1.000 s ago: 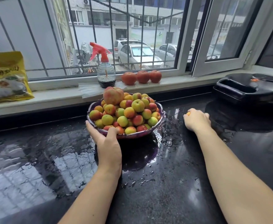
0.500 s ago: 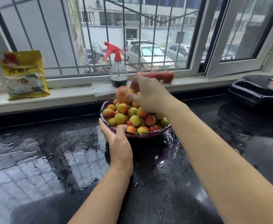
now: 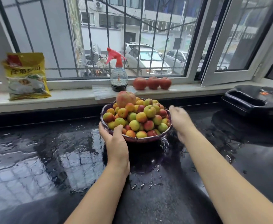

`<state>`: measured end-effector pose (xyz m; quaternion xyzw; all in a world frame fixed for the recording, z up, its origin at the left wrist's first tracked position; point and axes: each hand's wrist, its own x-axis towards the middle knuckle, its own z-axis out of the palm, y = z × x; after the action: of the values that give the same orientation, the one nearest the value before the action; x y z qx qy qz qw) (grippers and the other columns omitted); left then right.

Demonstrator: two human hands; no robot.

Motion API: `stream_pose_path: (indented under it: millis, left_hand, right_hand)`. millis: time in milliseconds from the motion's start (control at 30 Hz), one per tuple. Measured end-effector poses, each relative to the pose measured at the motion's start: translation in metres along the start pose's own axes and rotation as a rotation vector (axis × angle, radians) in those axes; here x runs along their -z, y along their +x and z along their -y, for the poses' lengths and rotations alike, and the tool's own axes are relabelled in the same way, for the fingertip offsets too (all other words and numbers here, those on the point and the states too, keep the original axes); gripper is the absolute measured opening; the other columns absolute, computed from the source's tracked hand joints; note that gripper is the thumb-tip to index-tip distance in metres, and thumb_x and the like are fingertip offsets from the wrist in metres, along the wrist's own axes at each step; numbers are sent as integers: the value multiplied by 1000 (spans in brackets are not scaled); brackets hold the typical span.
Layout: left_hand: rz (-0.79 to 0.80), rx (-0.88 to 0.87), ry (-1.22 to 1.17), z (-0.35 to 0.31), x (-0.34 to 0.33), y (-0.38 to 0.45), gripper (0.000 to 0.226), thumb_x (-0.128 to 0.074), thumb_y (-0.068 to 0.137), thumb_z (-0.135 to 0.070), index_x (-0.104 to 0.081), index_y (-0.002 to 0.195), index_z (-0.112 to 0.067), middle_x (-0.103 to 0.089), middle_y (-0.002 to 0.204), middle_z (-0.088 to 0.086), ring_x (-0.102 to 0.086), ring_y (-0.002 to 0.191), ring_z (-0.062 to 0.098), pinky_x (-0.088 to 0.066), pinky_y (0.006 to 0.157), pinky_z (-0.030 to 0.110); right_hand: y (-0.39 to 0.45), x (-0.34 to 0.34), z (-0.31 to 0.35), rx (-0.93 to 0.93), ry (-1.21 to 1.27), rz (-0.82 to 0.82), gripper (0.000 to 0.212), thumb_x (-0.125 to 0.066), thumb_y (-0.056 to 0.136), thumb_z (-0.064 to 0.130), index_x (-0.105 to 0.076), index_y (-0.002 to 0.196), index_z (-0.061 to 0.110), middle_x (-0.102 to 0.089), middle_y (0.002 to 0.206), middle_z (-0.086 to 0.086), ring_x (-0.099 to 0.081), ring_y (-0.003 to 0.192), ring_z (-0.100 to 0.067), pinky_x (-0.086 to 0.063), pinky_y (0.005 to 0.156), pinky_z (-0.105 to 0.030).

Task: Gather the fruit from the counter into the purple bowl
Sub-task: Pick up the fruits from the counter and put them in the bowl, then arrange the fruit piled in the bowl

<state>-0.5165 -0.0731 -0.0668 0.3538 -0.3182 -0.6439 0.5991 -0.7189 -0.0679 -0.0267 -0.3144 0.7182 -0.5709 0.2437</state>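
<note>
Purple bowl (image 3: 146,139): stands on the wet black worktop (image 3: 51,159), near its back edge, heaped above the rim.

Fruit (image 3: 141,117): small yellow, green and red pieces piled in the bowl; one larger peach (image 3: 125,98) on top at the rear left.

Left hand (image 3: 116,141): grips the bowl's near-left rim, thumb over the edge touching fruit, fingers under the outside wall.

Right hand (image 3: 180,121): just beside the bowl's right rim, blurred, fingers loosely extended, holding nothing; contact with the rim cannot be told.

Windowsill (image 3: 71,96): yellow packet (image 3: 26,76) at the left; spray bottle (image 3: 118,73) with red trigger in the middle; three red fruits (image 3: 152,82) in a row to its right.

Black appliance (image 3: 253,99): on the worktop, far right.
</note>
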Motion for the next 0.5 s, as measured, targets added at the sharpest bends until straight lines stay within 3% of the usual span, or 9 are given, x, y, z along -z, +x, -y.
stream_pose_path:
  millis: [33,100,200,267,367,500]
  left_hand:
    - [-11,14,1,-4,-1,3,78,-58,83,-26,-34,155,-44,-54,151,3,-59,133,26,-47,113,51]
    - [-21,46,11,-13,-1,9,70,-51,85,-8,-47,150,-31,-65,139,9,-65,123,29,-53,106,53]
    - [-39,97,0,-27,0,10,65,-43,79,8,-66,131,-24,-74,118,15,-69,99,30,-58,92,52]
    - [-60,134,-10,-39,4,7,62,-42,79,7,-70,125,-24,-75,104,10,-68,92,28,-58,80,43]
    - [-38,129,-12,-62,15,-7,61,-41,79,5,-72,123,-23,-74,97,4,-67,87,24,-56,74,38]
    - [-20,110,43,-108,55,-35,62,-43,79,2,-73,124,-27,-77,109,8,-70,96,28,-58,82,44]
  right_hand:
    - [1,-2,-7,-133,166,94,47,-40,100,55,-65,102,15,-73,92,-3,-68,89,-23,-56,72,-34]
    - [-4,-7,-11,-329,446,242,61,-27,105,57,-68,120,15,-75,111,-14,-71,103,-34,-57,90,-53]
    - [-15,-17,-3,-364,521,174,58,-27,105,55,-64,128,17,-75,112,-16,-72,101,-39,-53,87,-68]
    - [-30,-21,5,-318,497,83,52,-32,106,51,-66,122,15,-77,101,-13,-75,92,-35,-57,80,-63]
    - [-66,-21,20,-253,454,40,46,-36,107,47,-68,114,15,-77,96,-11,-75,87,-31,-62,71,-51]
    - [-130,-28,42,-254,402,102,47,-34,107,50,-67,112,17,-76,102,-13,-73,93,-32,-62,64,-47]
